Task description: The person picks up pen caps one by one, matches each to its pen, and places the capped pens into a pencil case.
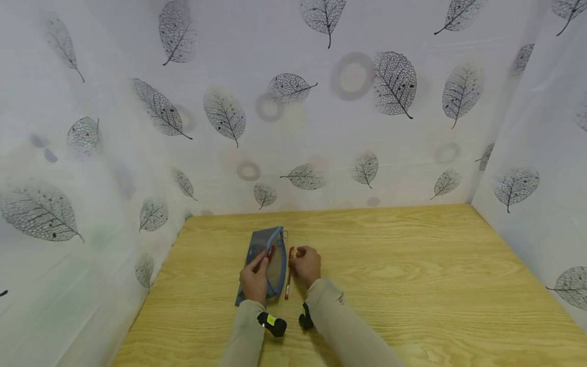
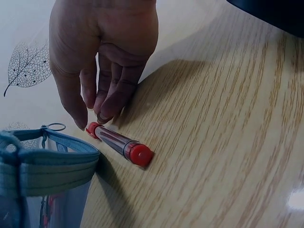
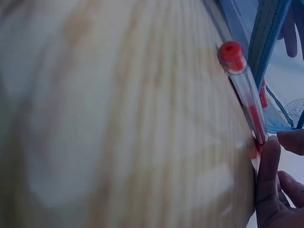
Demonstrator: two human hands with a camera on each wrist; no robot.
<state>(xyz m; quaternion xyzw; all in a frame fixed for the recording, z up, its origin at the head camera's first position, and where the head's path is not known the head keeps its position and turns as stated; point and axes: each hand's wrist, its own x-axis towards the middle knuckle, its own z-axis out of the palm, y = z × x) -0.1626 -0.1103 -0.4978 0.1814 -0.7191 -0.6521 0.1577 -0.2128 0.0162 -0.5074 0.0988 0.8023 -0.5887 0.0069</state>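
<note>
A blue zip pouch [image 1: 283, 265] with see-through mesh lies on the table, its zipped mouth parted. My left hand [image 1: 254, 280] grips the near side of that mouth between thumb and fingers. Red pens [image 1: 271, 253] show inside the pouch, beside the left fingertips. Just right of the pouch lies a clear-barrelled pen with red ends [image 2: 116, 142]. My right hand [image 2: 107, 52] reaches down over its far end, thumb and forefinger pinching it there. In the right wrist view the pen [image 3: 244, 95] runs alongside the blue zip edge, with the right fingertips at its lower end.
The wood-grain table [image 1: 412, 275] stretches to the right of both hands. Leaf-patterned white sheeting [image 1: 339, 127] walls it at the back and both sides. A small metal ring [image 2: 57, 127] hangs from the zip. Black wrist cameras [image 1: 272, 324] sit on both sleeves.
</note>
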